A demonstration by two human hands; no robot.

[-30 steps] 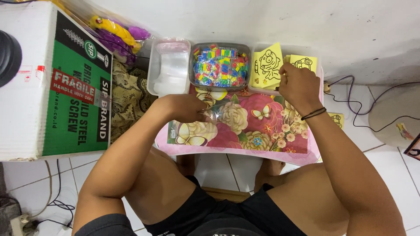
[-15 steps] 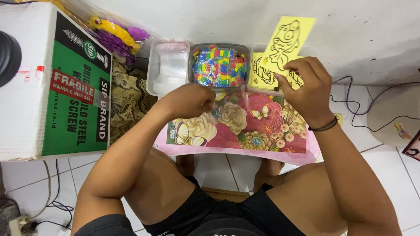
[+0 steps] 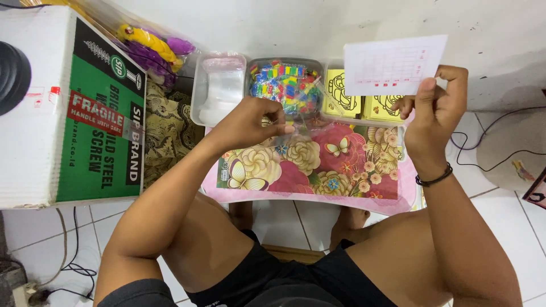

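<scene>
Cardboard box (image 3: pixel 74 108), one, sat left of the floral table (image 3: pixel 318 170). Three plastic trays (image 3: pixel 222 85) lined its far edge, within reach. My right hand (image 3: pixel 435 113) pinched one white card (image 3: pixel 394 64) raised above the trays, blank side facing me. My left hand (image 3: pixel 250 122) was closed on a clear plastic bag (image 3: pixel 304 133), pinned against the tabletop.

the white card (image 3: pixel 394 64) hides part of the yellow sheets (image 3: pixel 343 94); the cardboard box (image 3: pixel 68 108) runs off the left edge.
</scene>
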